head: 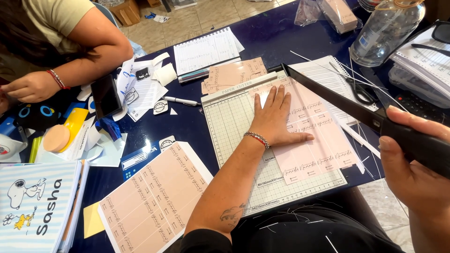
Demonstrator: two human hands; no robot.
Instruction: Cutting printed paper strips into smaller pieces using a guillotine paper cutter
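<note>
My left hand (274, 117) lies flat, fingers spread, on a pale pink printed sheet (323, 140) that rests on the gridded bed of a paper cutter (234, 122). A beaded bracelet circles that wrist. My right hand (417, 178) grips the black handle of the cutter's blade arm (337, 100), which is raised at an angle above the sheet's right side. Thin paper strips (361, 138) lie beside the cutter's right edge.
A second peach printed sheet (154, 197) lies at lower left beside a striped notebook (33, 206). Another person's arm (70, 61) rests at upper left near a phone (105, 96), a pen (180, 100) and paper scraps. Scissors (358, 89), a clear bottle (384, 30) and a calculator (417, 105) sit at right.
</note>
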